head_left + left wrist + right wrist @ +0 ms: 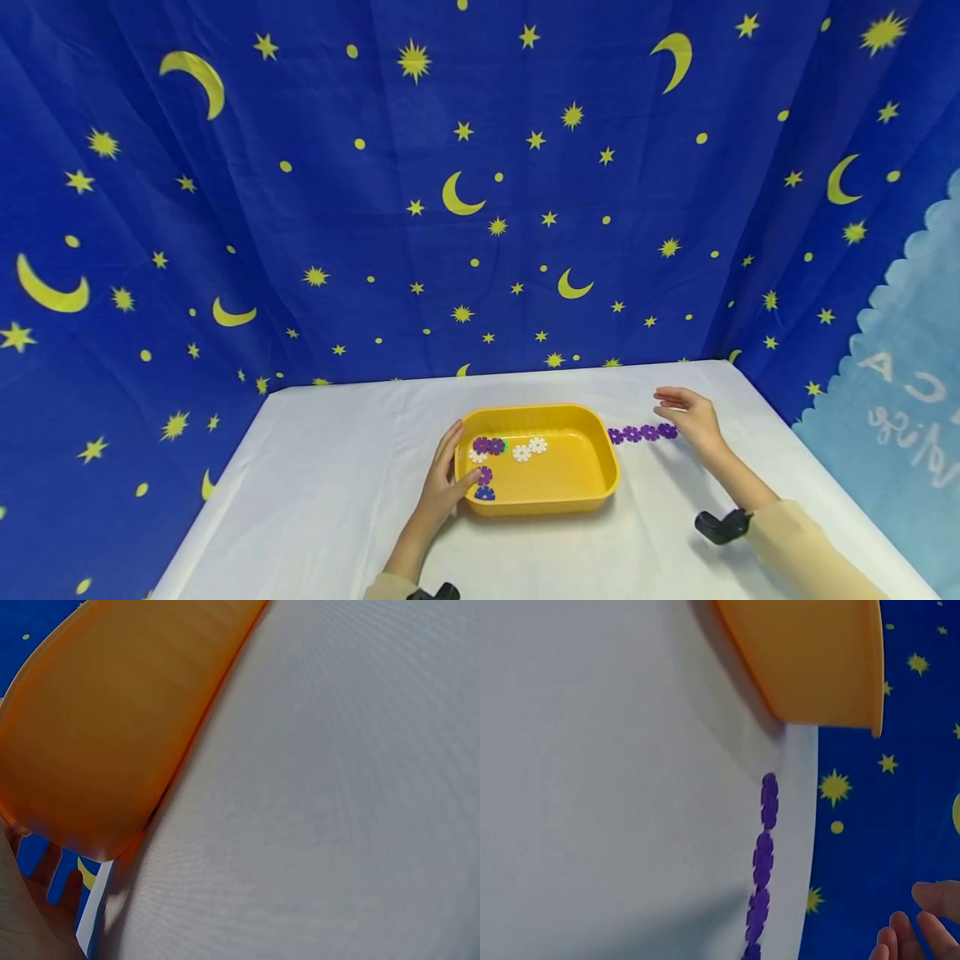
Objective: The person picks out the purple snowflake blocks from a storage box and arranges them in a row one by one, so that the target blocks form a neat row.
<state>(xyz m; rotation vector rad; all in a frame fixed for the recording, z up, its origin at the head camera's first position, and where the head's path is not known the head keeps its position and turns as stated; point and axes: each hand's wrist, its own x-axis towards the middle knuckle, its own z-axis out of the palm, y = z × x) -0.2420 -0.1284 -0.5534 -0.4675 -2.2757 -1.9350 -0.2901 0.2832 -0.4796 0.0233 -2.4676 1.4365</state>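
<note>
My left hand (438,492) (34,922) grips the left side of a yellow tray (536,506) (112,727) (810,660), its thumb over the rim and its fingers along the outer wall. Inside lie purple flower discs (489,446), a joined pair of white discs (529,450), another white disc (477,456), a blue disc (485,493) and a bit of green. Right of the tray, a row of purple discs (632,434) (763,859) lies on the cloth. Over its right end hovers my right hand (693,421) (930,930), fingers loosely bent, holding nothing.
A white cloth (322,483) covers the table. Behind and at the sides hangs a blue curtain (337,208) with yellow moons and stars. On the right is a light blue panel (907,358) with white lettering. Black wrist cameras (722,527) are worn on both wrists.
</note>
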